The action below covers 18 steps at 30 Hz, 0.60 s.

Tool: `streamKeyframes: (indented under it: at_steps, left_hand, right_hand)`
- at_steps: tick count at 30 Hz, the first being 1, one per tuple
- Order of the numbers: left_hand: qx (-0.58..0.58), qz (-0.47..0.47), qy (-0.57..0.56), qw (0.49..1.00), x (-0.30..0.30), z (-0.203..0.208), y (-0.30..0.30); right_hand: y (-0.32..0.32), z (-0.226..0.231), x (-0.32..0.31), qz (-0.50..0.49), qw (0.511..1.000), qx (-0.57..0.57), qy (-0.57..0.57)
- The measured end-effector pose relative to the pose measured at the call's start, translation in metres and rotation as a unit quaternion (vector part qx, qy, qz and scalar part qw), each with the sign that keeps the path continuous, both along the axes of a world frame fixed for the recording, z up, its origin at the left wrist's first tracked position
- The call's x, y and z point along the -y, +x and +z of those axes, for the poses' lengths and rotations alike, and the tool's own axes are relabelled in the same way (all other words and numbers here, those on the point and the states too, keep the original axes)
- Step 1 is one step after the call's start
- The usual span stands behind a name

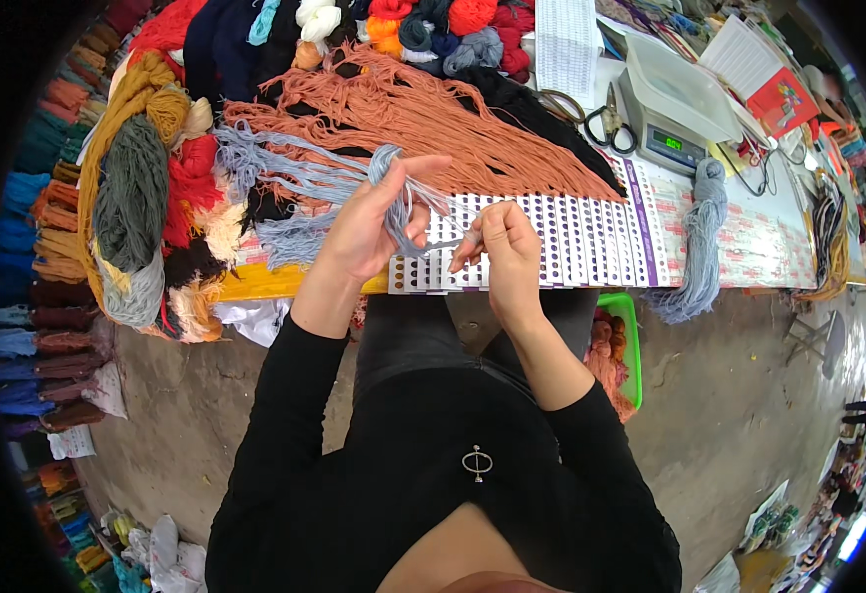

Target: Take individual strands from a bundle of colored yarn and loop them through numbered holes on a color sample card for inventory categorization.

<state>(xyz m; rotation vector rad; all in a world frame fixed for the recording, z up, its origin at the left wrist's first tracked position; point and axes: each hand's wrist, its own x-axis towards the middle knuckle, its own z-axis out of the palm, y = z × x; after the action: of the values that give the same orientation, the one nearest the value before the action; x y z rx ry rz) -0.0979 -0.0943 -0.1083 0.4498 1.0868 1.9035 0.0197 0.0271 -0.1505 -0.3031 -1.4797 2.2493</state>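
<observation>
Left hand (369,222): palm up over the near edge, fingers loosely spread, strands looped over and between them.
Right hand (508,247): thumb and forefinger pressed together, apparently pinching a thin end that runs across from the left.
Blue-grey yarn (294,237): partly over the left hand, the rest trailing leftward across the surface (761,242).
Progress: a loop appears gathered, so the handling looks partway along; the trailing strands seem left to deal with, loose and unbound.
Punched cards (576,242): white, with rows of dark holes, just beyond the hands and partly hidden by them.
Green basket (632,361): below the edge, holding reddish-brown yarn.
Grey-blue hank (706,222): lying well to the right, clear of both hands.
Coral yarn (433,114): spread behind the hands, crowding the blue-grey strands, which could snag there.
Left-hand heap (131,198): mustard, dark grey and red hanks hemming in that side.
Scissors (611,124): black-handled, beside the scale (675,146), beyond the cards.
</observation>
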Motion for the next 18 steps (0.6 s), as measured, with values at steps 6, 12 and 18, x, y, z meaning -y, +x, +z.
streamKeyframes:
  at_steps: [6, 12, 18]
  left_hand:
    - [-0.011, -0.004, -0.009, 1.000, -0.001, 0.000, 0.000]
    - [-0.005, -0.023, 0.015, 1.000, -0.001, -0.002, 0.000]
    - [0.037, -0.006, -0.017, 0.999, -0.002, 0.013, 0.005]
  right_hand:
    - [0.001, 0.000, 0.000, -0.005, 1.000, -0.004, 0.008]
    - [0.002, 0.001, -0.001, -0.004, 1.000, -0.009, -0.001]
    - [0.005, 0.010, 0.001, 0.017, 0.999, 0.003, -0.031]
